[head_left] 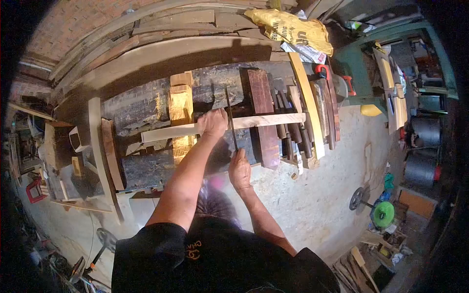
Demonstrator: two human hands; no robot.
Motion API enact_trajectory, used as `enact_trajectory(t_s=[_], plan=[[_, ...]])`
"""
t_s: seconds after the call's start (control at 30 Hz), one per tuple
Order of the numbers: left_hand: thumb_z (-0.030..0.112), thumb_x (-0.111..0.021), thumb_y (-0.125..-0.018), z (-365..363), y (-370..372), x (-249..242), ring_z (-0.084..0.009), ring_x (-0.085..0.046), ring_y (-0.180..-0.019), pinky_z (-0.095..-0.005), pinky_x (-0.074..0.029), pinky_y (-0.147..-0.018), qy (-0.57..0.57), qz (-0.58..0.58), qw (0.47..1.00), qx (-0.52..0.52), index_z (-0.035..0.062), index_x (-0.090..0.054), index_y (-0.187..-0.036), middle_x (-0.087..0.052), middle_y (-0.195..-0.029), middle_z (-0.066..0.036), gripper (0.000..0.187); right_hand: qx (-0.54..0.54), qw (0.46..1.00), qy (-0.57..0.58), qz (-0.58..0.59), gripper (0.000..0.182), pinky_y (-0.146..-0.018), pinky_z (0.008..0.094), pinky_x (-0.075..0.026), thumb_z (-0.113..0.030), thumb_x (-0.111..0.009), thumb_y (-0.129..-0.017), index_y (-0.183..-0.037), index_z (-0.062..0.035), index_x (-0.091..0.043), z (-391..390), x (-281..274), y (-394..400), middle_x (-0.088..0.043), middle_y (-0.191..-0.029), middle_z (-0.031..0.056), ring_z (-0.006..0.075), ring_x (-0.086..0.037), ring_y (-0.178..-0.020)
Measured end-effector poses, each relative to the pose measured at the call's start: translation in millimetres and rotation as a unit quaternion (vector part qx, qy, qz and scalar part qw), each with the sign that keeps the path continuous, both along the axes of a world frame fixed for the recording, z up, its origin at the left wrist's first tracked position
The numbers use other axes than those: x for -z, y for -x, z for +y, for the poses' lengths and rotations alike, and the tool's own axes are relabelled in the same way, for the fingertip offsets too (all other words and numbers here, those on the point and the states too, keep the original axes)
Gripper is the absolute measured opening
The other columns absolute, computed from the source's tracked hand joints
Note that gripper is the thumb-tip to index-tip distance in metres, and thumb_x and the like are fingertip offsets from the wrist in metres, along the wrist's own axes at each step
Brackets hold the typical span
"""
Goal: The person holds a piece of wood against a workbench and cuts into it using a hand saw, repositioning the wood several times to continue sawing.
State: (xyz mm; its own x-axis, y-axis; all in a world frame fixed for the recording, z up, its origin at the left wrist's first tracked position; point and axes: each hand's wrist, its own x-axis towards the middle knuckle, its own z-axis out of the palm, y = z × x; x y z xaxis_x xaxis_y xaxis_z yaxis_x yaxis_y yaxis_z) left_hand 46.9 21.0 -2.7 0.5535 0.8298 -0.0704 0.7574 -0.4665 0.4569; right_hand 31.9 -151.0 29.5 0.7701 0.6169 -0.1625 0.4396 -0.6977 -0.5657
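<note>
A long pale wooden strip [268,120] lies across the bench, over a light wood block [181,105] and a reddish-brown board [264,93]. My left hand [213,122] is closed over the strip near its middle, pressing it down. Just right of those fingers, a thin dark blade, seen edge-on and apparently a saw [231,115], crosses the strip. My right hand [240,170] is wrapped round its near end, on the body side of the strip. The handle is hidden in that fist. Whether the blade has cut into the wood cannot be made out.
Several chisels [288,139] lie right of the reddish-brown board, beside a yellowish wooden strip [309,107]. A red-handled tool [322,71] sits farther right. Stacked planks and a yellow sack [293,29] line the back. A green disc [382,214] stands on the floor at right.
</note>
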Motion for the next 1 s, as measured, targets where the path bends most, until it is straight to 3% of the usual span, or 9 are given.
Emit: enact_trajectory(t_s=[0.03, 0.1, 0.3, 0.5, 0.63, 0.8, 1.0], plan=[[0.029, -0.044, -0.087, 0, 0, 0, -0.0309, -0.064, -0.063, -0.0431, -0.049, -0.061, -0.001, 0.001, 1.0, 0.001, 0.0071, -0.064, -0.064, -0.064, -0.068, -0.014, 0.037, 0.001, 1.0, -0.001, 0.001, 0.013, -0.057, 0.0529, -0.043, -0.014, -0.044, -0.093, -0.091, -0.0007, -0.041, 1, -4, 0, -0.057, -0.073, 0.0282, 0.0468, -0.056, -0.068], [0.03, -0.045, -0.086, -2, 0, -1, -0.0312, -0.063, -0.061, -0.0422, -0.048, -0.058, -0.019, -0.006, 1.0, -0.01, 0.0084, -0.065, -0.065, -0.064, -0.066, -0.013, 0.036, -0.016, 0.994, 0.103, 0.029, 0.016, -0.061, 0.0542, -0.046, -0.018, -0.043, -0.092, -0.094, -0.0021, -0.041, 3, -14, 2, -0.059, -0.078, 0.0261, 0.0456, -0.059, -0.069], [0.031, -0.045, -0.085, 0, -1, -8, -0.0309, -0.063, -0.062, -0.045, -0.047, -0.062, 0.01, 0.015, 1.0, -0.011, 0.0085, -0.065, -0.062, -0.064, -0.066, -0.015, 0.038, -0.025, 0.988, 0.151, 0.035, 0.012, -0.061, 0.0521, -0.048, -0.014, -0.039, -0.092, -0.094, -0.0027, -0.04, 6, -10, 6, -0.06, -0.08, 0.0252, 0.0444, -0.06, -0.071], [0.032, -0.041, -0.087, 4, -1, -17, -0.0321, -0.065, -0.066, -0.045, -0.048, -0.066, 0.044, 0.094, 0.995, 0.013, 0.0069, -0.068, -0.066, -0.065, -0.067, -0.016, 0.042, -0.029, 0.996, 0.076, 0.041, 0.011, -0.062, 0.0515, -0.049, -0.012, -0.038, -0.091, -0.094, -0.001, -0.039, 38, 25, -13, -0.059, -0.083, 0.0283, 0.0454, -0.06, -0.072], [0.031, -0.04, -0.087, 6, -6, -17, -0.0337, -0.065, -0.067, -0.0443, -0.048, -0.067, 0.072, 0.112, 0.991, -0.006, 0.0068, -0.069, -0.068, -0.065, -0.069, -0.017, 0.042, 0.018, 0.997, 0.047, 0.066, 0.012, -0.065, 0.0561, -0.045, -0.011, -0.039, -0.089, -0.095, 0.0, -0.037, 9, 21, 9, -0.059, -0.082, 0.0323, 0.0503, -0.057, -0.076], [0.031, -0.04, -0.086, 7, -2, -8, -0.0343, -0.065, -0.076, -0.0444, -0.049, -0.072, 0.085, 0.1, 0.99, 0.042, 0.0062, -0.068, -0.073, -0.066, -0.078, -0.018, 0.04, 0.02, 0.997, 0.014, 0.069, 0.015, -0.068, 0.0577, -0.043, -0.014, -0.036, -0.09, -0.099, -0.0025, -0.041, 48, 23, -12, -0.06, -0.078, 0.0302, 0.0494, -0.058, -0.076], [0.03, -0.043, -0.087, 8, -3, -19, -0.0358, -0.064, -0.074, -0.0478, -0.047, -0.074, 0.099, 0.097, 0.99, 0.028, 0.0034, -0.065, -0.07, -0.064, -0.073, -0.021, 0.039, 0.032, 0.997, 0.01, 0.07, 0.015, -0.063, 0.0572, -0.043, -0.015, -0.039, -0.091, -0.1, -0.0032, -0.041, 2, 35, 13, -0.059, -0.076, 0.03, 0.0496, -0.057, -0.075]])
